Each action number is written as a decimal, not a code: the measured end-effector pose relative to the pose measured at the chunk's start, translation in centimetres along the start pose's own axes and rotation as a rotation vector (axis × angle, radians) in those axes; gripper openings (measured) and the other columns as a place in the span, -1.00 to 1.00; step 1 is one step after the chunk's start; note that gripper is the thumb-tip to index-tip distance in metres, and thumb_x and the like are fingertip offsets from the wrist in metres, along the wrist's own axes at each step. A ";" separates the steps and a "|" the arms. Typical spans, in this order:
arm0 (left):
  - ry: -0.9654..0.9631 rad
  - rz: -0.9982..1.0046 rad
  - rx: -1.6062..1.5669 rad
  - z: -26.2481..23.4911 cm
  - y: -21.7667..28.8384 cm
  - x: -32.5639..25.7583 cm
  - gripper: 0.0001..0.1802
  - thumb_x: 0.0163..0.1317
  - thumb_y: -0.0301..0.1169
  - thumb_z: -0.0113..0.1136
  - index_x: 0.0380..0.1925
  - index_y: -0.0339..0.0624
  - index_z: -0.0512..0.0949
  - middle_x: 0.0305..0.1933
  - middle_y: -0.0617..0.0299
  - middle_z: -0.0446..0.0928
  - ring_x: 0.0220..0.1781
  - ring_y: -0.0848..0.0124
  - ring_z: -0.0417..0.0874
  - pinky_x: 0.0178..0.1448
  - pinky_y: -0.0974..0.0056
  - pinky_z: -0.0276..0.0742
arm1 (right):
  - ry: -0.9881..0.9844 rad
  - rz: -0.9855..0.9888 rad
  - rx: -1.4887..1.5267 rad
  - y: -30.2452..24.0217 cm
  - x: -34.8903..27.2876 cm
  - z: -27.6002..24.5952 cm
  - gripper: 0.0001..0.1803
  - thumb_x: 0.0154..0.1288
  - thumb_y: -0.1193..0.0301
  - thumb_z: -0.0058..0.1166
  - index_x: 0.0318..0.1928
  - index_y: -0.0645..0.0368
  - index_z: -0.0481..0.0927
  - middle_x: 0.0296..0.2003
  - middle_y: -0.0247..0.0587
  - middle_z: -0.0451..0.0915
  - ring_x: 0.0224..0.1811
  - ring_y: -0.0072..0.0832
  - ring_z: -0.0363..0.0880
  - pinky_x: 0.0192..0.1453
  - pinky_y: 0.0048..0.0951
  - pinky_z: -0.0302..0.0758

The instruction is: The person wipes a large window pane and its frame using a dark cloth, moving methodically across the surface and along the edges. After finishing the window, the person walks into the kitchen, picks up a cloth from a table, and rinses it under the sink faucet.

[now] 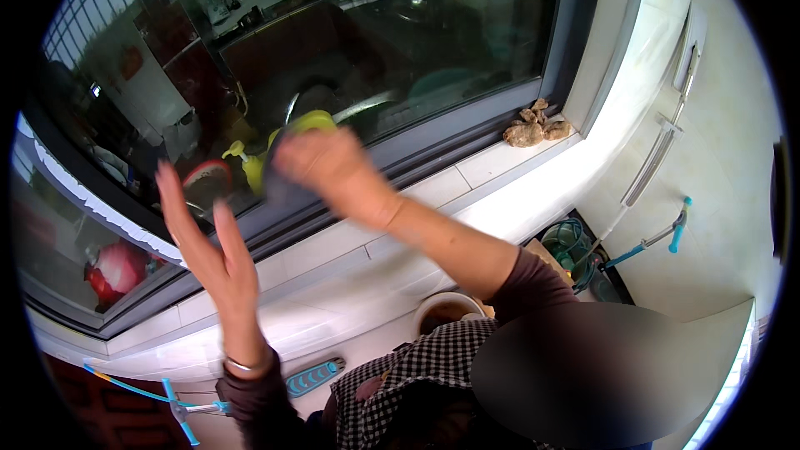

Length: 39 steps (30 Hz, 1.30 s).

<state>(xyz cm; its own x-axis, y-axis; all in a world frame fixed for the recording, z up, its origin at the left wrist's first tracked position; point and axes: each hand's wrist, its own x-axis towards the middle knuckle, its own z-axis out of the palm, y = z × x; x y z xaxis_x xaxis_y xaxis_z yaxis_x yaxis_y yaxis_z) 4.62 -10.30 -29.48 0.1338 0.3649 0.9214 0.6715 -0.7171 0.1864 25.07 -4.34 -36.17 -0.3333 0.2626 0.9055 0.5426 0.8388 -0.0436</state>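
Observation:
My right hand (333, 171) is raised to the window glass (400, 42) and presses a dark grey cloth (282, 190) against its lower part, just above the dark frame. The hand is motion-blurred. My left hand (207, 237) is held up to the left of it, palm flat and fingers spread, holding nothing, at or near the glass; I cannot tell whether it touches. A bracelet sits on that wrist. Behind the glass, yellow-green objects (310, 122) show beside the cloth.
A crumpled brown rag (533, 127) lies in the right corner of the white tiled sill (467, 200). Below are a beige bowl (446, 308), a blue-handled brush (312, 377), a green hose coil (571, 242) and blue-tipped poles (658, 237).

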 end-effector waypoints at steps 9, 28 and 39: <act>-0.167 -0.276 0.191 1.5 -3.9 -11.9 -0.48 0.45 -0.31 -0.01 0.31 -0.36 0.29 0.38 -0.15 0.30 0.48 -0.13 0.19 0.51 -0.09 0.02 | -0.592 0.253 -0.092 -5.5 -6.9 0.4 -0.56 0.08 0.51 0.06 0.04 0.14 0.60 0.16 -0.13 0.53 0.22 -0.15 0.47 0.37 -0.13 0.34; -0.252 -0.122 0.512 3.4 -3.9 -12.4 -0.47 0.37 -0.27 0.10 0.29 -0.22 0.35 0.35 -0.17 0.29 0.45 -0.14 0.22 0.46 -0.13 0.14 | -0.187 0.594 -0.608 -2.0 -14.4 -13.7 -0.53 -0.05 0.58 0.02 -0.02 0.29 0.63 0.05 0.05 0.61 0.16 -0.06 0.53 0.30 -0.10 0.41; -0.213 -0.153 0.505 3.7 -4.5 -12.6 -0.53 0.34 -0.34 0.10 0.22 -0.28 0.39 0.27 -0.14 0.38 0.37 -0.09 0.32 0.43 -0.11 0.20 | -0.578 0.265 -0.085 -8.1 -10.1 -3.3 -0.51 0.20 0.41 -0.01 0.18 0.11 0.54 0.28 -0.15 0.46 0.40 -0.24 0.33 0.49 -0.14 0.16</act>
<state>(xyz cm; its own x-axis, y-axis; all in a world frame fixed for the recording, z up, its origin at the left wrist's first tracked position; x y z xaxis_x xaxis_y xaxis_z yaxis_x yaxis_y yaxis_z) 2.66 -9.45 -43.18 0.1169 0.5914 0.7979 0.9530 -0.2928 0.0774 26.61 -15.33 -43.56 -0.5282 0.6905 0.4942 0.7151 0.6755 -0.1796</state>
